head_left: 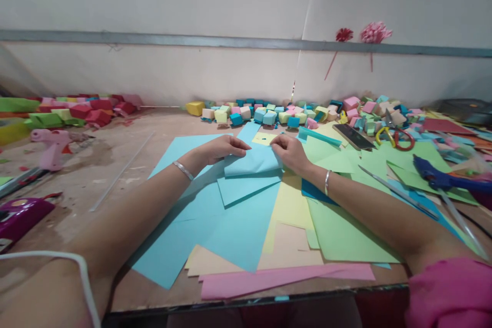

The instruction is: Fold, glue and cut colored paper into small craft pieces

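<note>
A light blue sheet of paper (251,163), bent over on itself, is held up between my two hands above the table. My left hand (226,149) pinches its far left corner between thumb and fingers. At the far right corner, my right hand (289,152) pinches it the same way. Beneath it lies a smaller blue piece (246,189), on top of large light blue sheets (226,230). Right of these, yellow paper (294,200) and green sheets (346,230) overlap.
Small folded paper cubes (269,115) line the wall. On the right lie scissors (395,136), a phone (353,137), tweezers (400,192) and a blue glue gun (446,174). A pink glue gun (52,146) stands left. Pink strips (284,279) lie along the front edge.
</note>
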Motion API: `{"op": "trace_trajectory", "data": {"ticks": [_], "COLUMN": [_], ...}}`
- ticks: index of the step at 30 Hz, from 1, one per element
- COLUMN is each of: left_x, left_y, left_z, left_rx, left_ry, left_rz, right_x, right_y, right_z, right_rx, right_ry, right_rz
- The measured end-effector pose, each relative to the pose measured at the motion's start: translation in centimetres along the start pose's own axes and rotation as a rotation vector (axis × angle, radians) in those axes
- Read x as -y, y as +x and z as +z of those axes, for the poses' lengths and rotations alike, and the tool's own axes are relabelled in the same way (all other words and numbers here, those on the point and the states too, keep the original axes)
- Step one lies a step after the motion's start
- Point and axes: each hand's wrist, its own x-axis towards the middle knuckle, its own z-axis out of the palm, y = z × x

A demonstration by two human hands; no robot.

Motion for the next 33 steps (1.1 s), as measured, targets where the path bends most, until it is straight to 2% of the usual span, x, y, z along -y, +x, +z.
{"op": "trace_trajectory", "data": {"ticks": [8,14,21,29,33], "left_x": [-0.4,-0.3,0.4,0.2,-0.1], "left_y": [-0.1,-0.2,0.3,0.4,0.3], "left_z": [-0.8,-1.1,-0.7,-1.2,-1.0], "left_rx": [0.002,-0.007,0.069,0.112,0.094], "left_ry": [0.112,0.274,0.465,0.647,0.743], "left_rz": [-0.001,0.048,0.112,0.117,0.144], "right_x": [0.3,0.3,-0.2,-0.6,-0.7], "right_y": [-0.3,-0.4,-0.3,-0.3,-0.2], "right_z": [0.1,0.6,1.0,1.0,1.0], "right_rx": [0.093,0.221,0.364,0.424,0.421], "right_ry": [-0.107,-0.286,-0.498,-0.589,-0.595], "right_rz": [-0.079,-0.21,-0.268,-0.305,-0.309]}}
